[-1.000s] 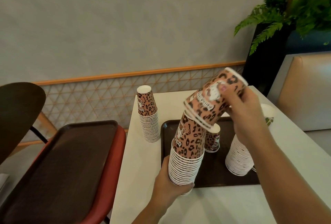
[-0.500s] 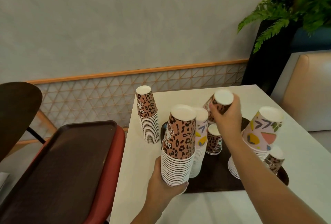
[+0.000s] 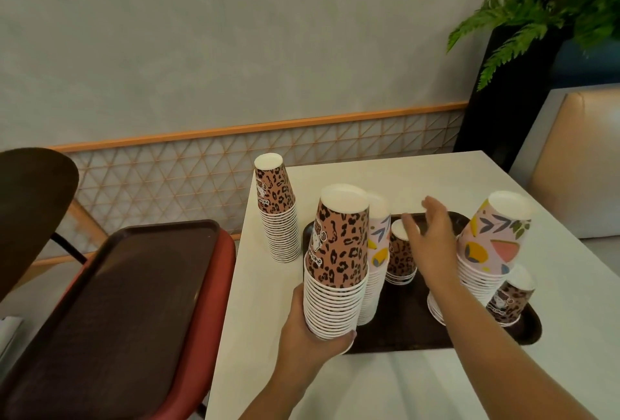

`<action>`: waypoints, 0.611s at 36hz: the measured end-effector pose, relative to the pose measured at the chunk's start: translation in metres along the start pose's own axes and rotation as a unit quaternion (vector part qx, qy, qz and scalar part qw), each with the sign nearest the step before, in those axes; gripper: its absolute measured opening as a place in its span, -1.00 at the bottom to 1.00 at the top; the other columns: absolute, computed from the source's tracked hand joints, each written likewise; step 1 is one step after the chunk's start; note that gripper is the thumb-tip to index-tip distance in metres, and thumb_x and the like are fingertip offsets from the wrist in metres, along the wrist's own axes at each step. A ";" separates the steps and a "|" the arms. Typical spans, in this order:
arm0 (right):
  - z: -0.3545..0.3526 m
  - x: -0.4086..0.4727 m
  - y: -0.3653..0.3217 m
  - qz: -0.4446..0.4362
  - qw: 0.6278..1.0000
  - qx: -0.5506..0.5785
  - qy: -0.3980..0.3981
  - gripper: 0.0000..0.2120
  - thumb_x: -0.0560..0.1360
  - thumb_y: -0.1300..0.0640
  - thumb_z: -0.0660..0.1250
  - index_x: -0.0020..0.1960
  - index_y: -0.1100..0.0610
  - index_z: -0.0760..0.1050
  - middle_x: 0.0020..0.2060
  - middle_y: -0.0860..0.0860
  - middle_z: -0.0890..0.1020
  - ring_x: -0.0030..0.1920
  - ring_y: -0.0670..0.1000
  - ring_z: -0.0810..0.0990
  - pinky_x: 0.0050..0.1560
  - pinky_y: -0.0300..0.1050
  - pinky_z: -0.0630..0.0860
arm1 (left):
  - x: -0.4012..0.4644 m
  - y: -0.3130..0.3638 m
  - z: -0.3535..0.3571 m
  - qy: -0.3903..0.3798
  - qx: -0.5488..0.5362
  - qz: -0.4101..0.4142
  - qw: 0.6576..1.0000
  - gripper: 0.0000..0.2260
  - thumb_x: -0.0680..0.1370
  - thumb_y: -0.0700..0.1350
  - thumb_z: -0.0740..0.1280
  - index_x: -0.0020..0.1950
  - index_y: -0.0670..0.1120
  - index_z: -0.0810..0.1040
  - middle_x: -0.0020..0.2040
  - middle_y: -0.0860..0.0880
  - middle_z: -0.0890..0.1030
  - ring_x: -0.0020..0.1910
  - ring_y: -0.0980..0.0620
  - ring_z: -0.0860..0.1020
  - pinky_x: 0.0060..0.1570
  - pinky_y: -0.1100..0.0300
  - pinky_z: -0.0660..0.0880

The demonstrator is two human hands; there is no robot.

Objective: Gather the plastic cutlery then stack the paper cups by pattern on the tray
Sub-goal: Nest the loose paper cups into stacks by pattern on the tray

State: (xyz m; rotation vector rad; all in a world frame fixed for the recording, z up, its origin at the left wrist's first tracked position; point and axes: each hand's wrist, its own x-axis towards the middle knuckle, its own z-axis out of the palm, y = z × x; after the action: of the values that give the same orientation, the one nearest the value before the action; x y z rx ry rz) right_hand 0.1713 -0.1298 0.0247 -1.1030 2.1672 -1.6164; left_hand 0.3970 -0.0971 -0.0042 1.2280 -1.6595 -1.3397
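While my left grip (image 3: 312, 325) clamps the leopard cup stack (image 3: 337, 262) at the tray (image 3: 402, 329) edge, my right grip (image 3: 432, 238) spreads apart, empty, above a short leopard stack (image 3: 401, 258).

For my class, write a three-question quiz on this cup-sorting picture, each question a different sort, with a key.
1. True or false: the left hand grips a leopard stack.
2. Which pattern tops the tilted stack at the right of the tray? A) leopard B) floral C) plain white
3. Fill in: the right hand is open over the ____.

Key: 1 true; 2 B; 3 tray.
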 end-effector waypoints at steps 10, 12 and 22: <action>-0.063 -0.050 -0.109 -0.178 0.959 0.156 -0.156 -0.53 0.40 -0.14 0.34 0.26 -0.04 0.36 0.14 -0.14 0.55 0.14 -0.16 0.55 0.09 -0.27 0.53 | -0.015 0.010 0.012 -0.020 -0.004 0.011 1.000 -0.28 0.21 -0.14 0.61 0.14 0.30 0.29 0.12 0.30 0.47 0.10 0.24 0.49 -0.12 0.49 0.50; -0.065 -0.058 -0.115 -0.176 0.947 0.113 -0.244 -0.40 0.31 -0.23 0.38 0.29 -0.14 0.30 0.17 -0.22 0.52 0.17 -0.22 0.51 0.10 -0.31 0.51 | -0.018 0.012 0.015 -0.025 -0.001 0.014 1.000 -0.28 0.21 -0.12 0.61 0.15 0.30 0.28 0.13 0.28 0.47 0.12 0.21 0.49 -0.08 0.44 0.52; -0.069 -0.076 -0.119 -0.154 0.956 0.045 -0.247 -0.38 0.20 -0.25 0.34 0.22 -0.12 0.33 0.03 -0.26 0.55 0.08 -0.31 0.51 0.00 -0.46 0.49 | -0.030 0.017 0.019 -0.044 -0.025 0.029 0.998 -0.26 0.15 -0.06 0.59 0.14 0.39 0.28 0.14 0.30 0.49 0.16 0.23 0.49 0.04 0.35 0.51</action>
State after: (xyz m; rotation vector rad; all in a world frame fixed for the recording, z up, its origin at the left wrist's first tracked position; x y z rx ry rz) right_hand 0.2355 -0.0410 0.1373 -1.6691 1.6454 -1.3365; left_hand 0.3855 -0.0614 0.0087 1.0979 -1.6998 -1.4078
